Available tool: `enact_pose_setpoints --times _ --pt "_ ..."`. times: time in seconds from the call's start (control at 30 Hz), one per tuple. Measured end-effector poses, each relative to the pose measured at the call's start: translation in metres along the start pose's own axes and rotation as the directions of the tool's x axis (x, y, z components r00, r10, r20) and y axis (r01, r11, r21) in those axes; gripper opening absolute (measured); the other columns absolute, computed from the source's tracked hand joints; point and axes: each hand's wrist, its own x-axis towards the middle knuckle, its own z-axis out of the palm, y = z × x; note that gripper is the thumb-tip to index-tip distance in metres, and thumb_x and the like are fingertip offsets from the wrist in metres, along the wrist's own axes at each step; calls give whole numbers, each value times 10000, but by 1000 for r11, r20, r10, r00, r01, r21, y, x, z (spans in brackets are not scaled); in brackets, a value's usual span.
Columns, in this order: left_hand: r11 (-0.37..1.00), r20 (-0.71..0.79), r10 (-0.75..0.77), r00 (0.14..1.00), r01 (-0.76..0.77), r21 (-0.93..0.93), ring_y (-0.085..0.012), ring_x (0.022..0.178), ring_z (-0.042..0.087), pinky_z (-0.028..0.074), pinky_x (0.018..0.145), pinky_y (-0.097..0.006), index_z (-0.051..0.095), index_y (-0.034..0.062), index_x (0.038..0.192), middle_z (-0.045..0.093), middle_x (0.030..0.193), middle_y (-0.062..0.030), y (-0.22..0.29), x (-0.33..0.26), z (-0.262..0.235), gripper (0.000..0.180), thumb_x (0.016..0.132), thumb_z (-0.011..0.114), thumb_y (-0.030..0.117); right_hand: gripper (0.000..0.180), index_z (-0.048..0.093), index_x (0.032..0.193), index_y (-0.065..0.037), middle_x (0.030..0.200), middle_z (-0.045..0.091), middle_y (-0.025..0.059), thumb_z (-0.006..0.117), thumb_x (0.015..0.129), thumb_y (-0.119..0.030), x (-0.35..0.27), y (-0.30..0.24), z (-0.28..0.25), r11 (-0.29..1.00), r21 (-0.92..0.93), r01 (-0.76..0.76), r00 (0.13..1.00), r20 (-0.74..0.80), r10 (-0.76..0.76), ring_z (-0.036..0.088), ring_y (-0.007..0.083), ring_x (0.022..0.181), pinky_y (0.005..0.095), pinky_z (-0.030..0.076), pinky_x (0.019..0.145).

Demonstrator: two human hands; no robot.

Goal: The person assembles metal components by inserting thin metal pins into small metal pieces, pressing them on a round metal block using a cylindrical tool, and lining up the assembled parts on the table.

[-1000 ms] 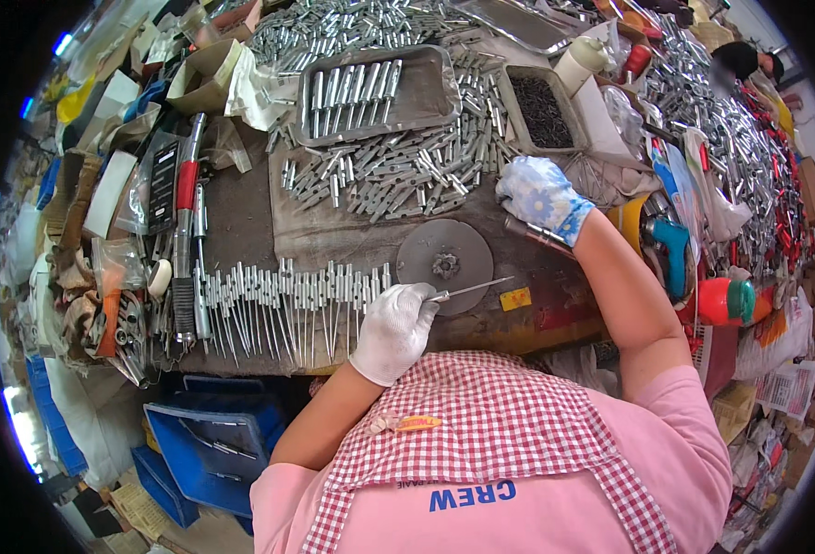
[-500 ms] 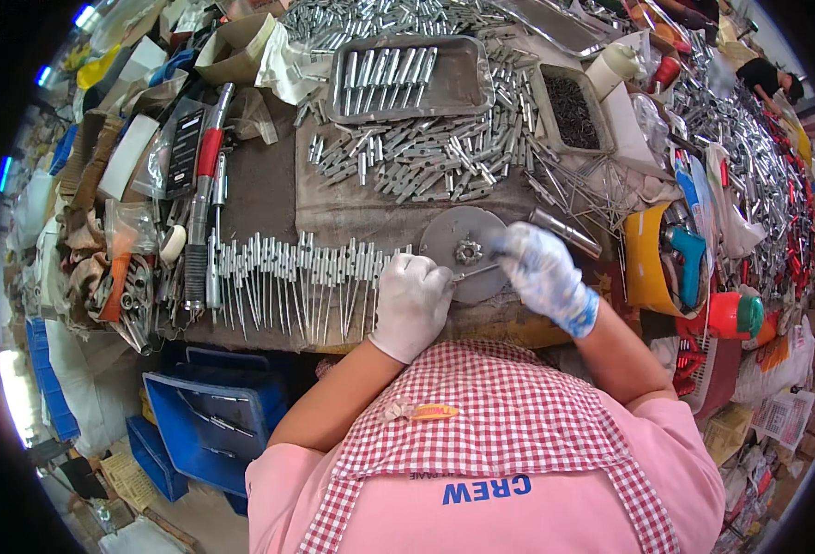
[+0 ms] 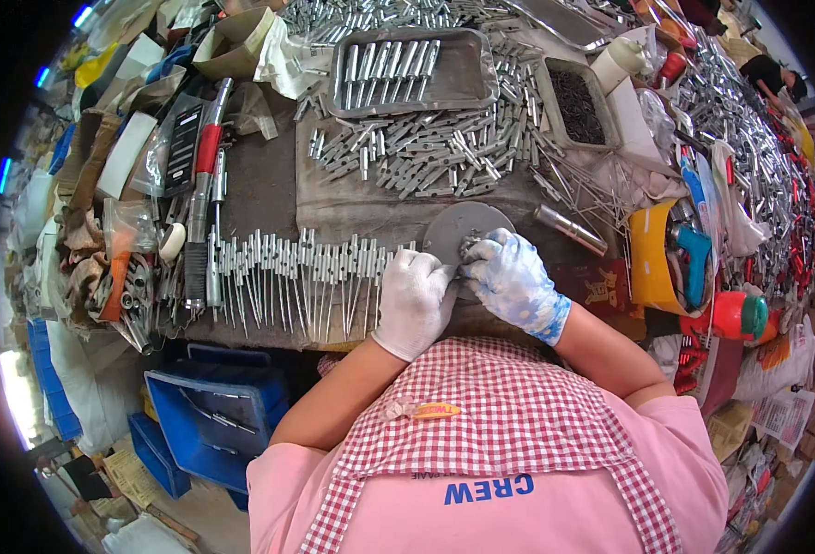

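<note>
My left hand [image 3: 414, 300], in a white glove, is closed, with its fingertips at the near edge of a round grey disc [image 3: 444, 222]. A thin metal rod showed at these fingers a moment ago; now the fingers mostly hide it. My right hand [image 3: 513, 282], in a white glove with a blue pattern, pinches right beside the left fingertips, over the disc. What sits between its fingers is too small and covered to make out. Left of my hands lies a long row of metal tubes with thin rods [image 3: 306, 263], rods pointing toward me.
Beyond the disc lies a heap of metal tubes [image 3: 426, 157]. A metal tray [image 3: 463, 74] holds several tubes with rods. A bin of small dark pieces [image 3: 578, 106] and loose thin rods [image 3: 569, 189] are at right. A yellow holder [image 3: 649, 254] stands near my right arm; a blue crate [image 3: 204, 415] sits below left.
My right hand has come in from the right and down to meet the left fingertips. The rod between the hands and the small metal cluster on the disc are now largely covered.
</note>
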Motion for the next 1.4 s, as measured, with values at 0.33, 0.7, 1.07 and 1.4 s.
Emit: enact_pose_setpoints --times 0.33,0.7,1.07,1.4 --pt "1000 -21 -18 1000 19 12 -306 823 572 477 728 -417 718 56 849 611 823 -85 -2 -1 1 168 683 746 45 257 740 909 -79 985 656 110 763 712 -241 26 -10 -18 985 -70 -158 896 409 173 620 307 972 421 522 797" --pt "999 5 -37 999 37 10 -309 839 577 483 752 -423 719 62 856 622 816 -96 -2 1 1 126 731 729 81 192 733 844 -102 1073 633 87 687 784 -278 -3 -23 -21 979 -197 54 961 278 3 546 288 1061 417 440 859" --pt "996 250 23 968 -42 73 -340 1101 560 444 962 -463 713 91 864 636 1023 -97 -30 14 -38 257 676 627 -62 192 719 943 -82 944 698 114 719 810 -221 -28 50 -57 851 -140 -506 856 -208 474 655 320 881 425 531 800" --pt "999 252 34 967 -37 5 -388 1157 556 465 1016 -453 598 17 1192 568 1231 -204 -22 15 -22 468 726 589 -27 238 748 945 -83 991 724 165 699 774 -241 -9 118 -75 556 -459 -693 535 191 823 683 360 990 450 545 874"
